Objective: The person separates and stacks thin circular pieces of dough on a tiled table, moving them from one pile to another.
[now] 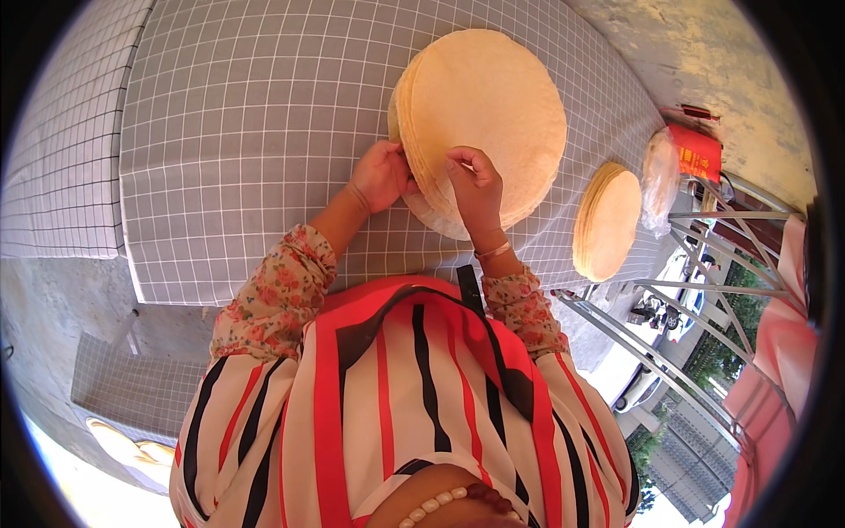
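A tall stack of thin, round, pale-yellow flatbreads (493, 106) lies on a grey checked tablecloth in front of me. My left hand (380, 178) is at the left edge of the stack, its fingers curled and closed against the layers, with some fingertips hidden there. Over the near part of the top flatbread is my right hand (476, 192), thumb and fingers bent together in a pinch. What is between those fingers, if anything, is too small to make out. Clear plastic wrap (431, 216) shows under the near left edge of the stack.
A smaller flatbread stack (609, 220) stands to the right. Past it are a plastic-wrapped bundle (658, 180) and a red package (697, 151) beside metal framework (731, 215). The grey checked tablecloth (255, 132) covers the table. More flatbreads (119, 440) lie low at the left.
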The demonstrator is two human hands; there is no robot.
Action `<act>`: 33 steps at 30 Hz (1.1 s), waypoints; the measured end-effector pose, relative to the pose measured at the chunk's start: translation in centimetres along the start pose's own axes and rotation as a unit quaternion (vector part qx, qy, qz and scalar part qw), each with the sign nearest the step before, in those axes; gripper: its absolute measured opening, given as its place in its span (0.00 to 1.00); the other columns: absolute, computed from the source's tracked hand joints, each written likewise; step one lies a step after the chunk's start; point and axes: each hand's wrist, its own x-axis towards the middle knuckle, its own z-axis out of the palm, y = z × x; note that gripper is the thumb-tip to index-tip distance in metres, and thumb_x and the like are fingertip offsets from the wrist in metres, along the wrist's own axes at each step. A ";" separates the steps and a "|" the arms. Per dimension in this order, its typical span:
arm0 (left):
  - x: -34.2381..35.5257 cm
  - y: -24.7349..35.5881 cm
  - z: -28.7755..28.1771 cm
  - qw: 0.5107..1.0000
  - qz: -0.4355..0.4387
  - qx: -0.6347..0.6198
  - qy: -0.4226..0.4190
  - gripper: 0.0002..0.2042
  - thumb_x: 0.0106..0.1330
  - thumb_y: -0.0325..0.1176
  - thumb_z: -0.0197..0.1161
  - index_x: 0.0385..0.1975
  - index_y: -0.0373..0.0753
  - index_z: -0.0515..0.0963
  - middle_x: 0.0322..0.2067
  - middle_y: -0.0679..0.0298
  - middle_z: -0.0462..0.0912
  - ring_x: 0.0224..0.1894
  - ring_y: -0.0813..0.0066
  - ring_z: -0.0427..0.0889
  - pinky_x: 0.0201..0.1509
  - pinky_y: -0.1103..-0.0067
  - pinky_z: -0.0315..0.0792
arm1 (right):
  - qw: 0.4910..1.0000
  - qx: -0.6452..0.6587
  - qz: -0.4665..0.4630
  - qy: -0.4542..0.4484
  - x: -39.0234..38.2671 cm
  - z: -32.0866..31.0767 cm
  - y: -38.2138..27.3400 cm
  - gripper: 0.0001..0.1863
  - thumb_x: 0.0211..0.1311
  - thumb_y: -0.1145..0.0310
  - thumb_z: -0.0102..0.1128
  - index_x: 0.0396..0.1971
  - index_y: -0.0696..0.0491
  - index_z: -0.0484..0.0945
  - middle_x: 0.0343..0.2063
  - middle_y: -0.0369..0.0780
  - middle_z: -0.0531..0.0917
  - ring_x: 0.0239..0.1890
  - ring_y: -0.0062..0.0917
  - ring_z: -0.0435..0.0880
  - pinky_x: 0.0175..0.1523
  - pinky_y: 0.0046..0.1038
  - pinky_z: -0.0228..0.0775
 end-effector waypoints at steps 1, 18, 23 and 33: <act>0.0 0.0 0.3 1.000 0.001 0.003 -0.001 0.23 0.71 0.41 0.42 0.62 0.38 0.67 0.60 0.58 0.75 0.61 0.62 0.74 0.63 0.62 0.70 | 0.999 -0.031 -0.026 -0.002 -0.2 -0.1 0.4 0.11 0.58 0.74 0.63 0.42 0.58 0.79 0.42 0.41 0.82 0.44 0.25 0.82 0.49 0.28 0.75; 0.9 -2.3 1.3 0.965 0.068 0.162 0.194 0.15 0.72 0.29 0.53 0.57 0.36 0.69 0.51 0.59 0.79 0.50 0.69 0.82 0.53 0.74 0.78 | 0.936 -0.305 -0.176 0.030 -1.7 2.5 1.2 0.28 0.60 0.68 0.61 0.59 0.62 0.68 0.60 0.53 0.71 0.61 0.50 0.70 0.65 0.44 0.63; 1.3 -2.7 1.6 0.947 0.073 0.199 0.240 0.14 0.74 0.31 0.48 0.55 0.35 0.71 0.50 0.59 0.80 0.50 0.69 0.82 0.52 0.74 0.78 | 0.892 -0.397 -0.215 0.014 -1.8 3.8 2.6 0.27 0.61 0.70 0.59 0.60 0.63 0.68 0.62 0.53 0.70 0.65 0.49 0.68 0.67 0.43 0.63; 1.1 -2.7 1.6 0.948 0.079 0.206 0.227 0.14 0.74 0.32 0.49 0.55 0.36 0.71 0.48 0.60 0.80 0.48 0.70 0.81 0.51 0.76 0.77 | 0.922 -0.341 -0.179 0.035 -1.8 4.2 2.5 0.24 0.66 0.73 0.53 0.62 0.63 0.67 0.64 0.54 0.68 0.67 0.50 0.65 0.70 0.42 0.59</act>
